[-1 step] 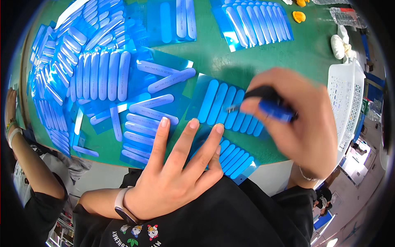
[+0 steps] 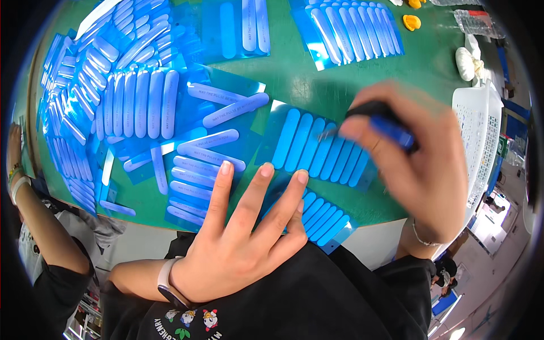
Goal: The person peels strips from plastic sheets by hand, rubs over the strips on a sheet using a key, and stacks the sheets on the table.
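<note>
My right hand (image 2: 422,153), a little blurred, is closed around a tool with a black-and-blue handle (image 2: 391,133) and a thin metal tip (image 2: 327,135). That tip is over a blue film sheet (image 2: 277,116) bearing a row of long rounded blue strips (image 2: 309,144); whether it touches them I cannot tell. My left hand (image 2: 243,243) lies with fingers spread, its fingertips at the sheet's lower left corner. Under and beside those fingers are a second sheet with blue strips (image 2: 326,218) and a stack of printed lilac-blue strips (image 2: 190,184).
Many strip sheets (image 2: 139,105) pile up on the left of the green table (image 2: 419,73). Another sheet of strips (image 2: 354,34) lies at the back, near a small yellow piece (image 2: 412,22). A white perforated basket (image 2: 481,124) stands at the right edge. Another person's arm (image 2: 48,232) shows at far left.
My right hand and the tool have shifted slightly to the right and up, uncovering more of the strips' right end. My left hand stays in place.
</note>
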`<state>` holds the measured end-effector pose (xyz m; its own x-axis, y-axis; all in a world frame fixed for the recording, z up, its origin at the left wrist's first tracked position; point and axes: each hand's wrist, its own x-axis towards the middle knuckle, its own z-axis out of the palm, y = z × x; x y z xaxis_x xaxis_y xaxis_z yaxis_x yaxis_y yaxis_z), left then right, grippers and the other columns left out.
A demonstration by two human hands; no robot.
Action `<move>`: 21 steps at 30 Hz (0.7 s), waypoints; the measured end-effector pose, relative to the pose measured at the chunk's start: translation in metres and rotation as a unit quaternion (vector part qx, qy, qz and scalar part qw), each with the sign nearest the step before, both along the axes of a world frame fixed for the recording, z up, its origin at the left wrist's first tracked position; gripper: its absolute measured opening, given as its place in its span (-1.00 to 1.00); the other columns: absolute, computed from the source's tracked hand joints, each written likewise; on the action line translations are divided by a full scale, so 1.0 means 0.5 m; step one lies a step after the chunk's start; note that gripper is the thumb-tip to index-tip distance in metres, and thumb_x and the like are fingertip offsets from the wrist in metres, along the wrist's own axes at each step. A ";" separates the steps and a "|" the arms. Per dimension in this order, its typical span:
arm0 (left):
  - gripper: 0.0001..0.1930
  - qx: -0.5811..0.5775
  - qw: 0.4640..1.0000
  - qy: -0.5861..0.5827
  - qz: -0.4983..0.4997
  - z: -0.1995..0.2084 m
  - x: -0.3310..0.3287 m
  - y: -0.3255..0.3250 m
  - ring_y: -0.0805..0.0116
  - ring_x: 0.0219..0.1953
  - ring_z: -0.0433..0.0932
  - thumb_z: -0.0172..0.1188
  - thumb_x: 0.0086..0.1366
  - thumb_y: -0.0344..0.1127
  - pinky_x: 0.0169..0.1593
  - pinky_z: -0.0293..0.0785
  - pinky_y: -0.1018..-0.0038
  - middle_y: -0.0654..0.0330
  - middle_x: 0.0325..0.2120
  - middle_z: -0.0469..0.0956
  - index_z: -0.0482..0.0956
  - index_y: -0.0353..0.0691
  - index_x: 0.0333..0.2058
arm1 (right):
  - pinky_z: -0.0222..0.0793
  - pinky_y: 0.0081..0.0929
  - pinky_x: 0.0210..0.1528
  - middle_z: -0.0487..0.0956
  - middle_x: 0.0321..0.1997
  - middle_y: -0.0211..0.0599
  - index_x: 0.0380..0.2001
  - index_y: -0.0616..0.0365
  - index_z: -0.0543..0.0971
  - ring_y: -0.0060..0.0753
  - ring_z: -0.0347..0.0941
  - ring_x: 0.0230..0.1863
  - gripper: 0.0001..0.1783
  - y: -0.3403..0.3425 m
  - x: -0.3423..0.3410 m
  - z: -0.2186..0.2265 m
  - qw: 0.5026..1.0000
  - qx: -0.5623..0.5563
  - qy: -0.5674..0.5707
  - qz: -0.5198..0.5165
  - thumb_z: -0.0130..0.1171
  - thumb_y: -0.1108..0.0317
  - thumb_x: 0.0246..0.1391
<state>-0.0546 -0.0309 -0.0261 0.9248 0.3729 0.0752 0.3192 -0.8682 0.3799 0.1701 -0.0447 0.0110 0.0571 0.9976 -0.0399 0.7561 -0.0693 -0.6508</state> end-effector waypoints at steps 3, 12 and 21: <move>-0.88 0.008 1.000 -0.001 0.005 -0.004 0.004 0.001 0.05 0.10 0.38 0.17 0.16 -0.27 0.14 0.35 -0.10 0.27 0.03 0.50 0.44 -0.12 -0.40 | 0.23 -0.61 -0.44 0.51 -0.52 -0.34 -0.38 0.31 0.54 -0.58 0.35 -0.51 -0.80 0.005 0.014 0.004 0.999 0.017 0.008 -0.045 0.32 0.45 -0.07; -0.53 0.017 0.998 0.029 -0.048 -0.004 -0.009 0.010 -0.12 0.15 0.28 0.25 0.05 0.12 0.20 0.18 -0.22 0.11 0.12 0.42 0.52 -0.14 -0.22 | 0.19 -0.67 -0.47 0.51 -0.49 -0.38 -0.38 0.31 0.54 -0.66 0.35 -0.49 -0.83 0.009 0.004 0.005 0.996 0.019 -0.036 -0.079 0.30 0.48 -0.05; -0.27 0.045 0.995 0.089 -0.014 0.006 0.012 -0.005 0.02 0.20 0.23 0.23 -0.09 0.20 0.23 0.20 -0.15 0.27 0.14 0.39 0.56 -0.13 0.02 | 0.28 -0.54 -0.43 0.52 -0.49 -0.21 -0.38 0.28 0.55 -0.38 0.42 -0.51 -0.80 -0.025 0.005 0.009 1.000 -0.023 -0.005 0.003 0.32 0.52 -0.13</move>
<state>-0.0486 -0.0336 -0.0230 0.9367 0.3454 -0.0584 0.3489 -0.9056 0.2411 0.1728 -0.0571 0.0157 0.0520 0.9950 -0.0851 0.7634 -0.0945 -0.6390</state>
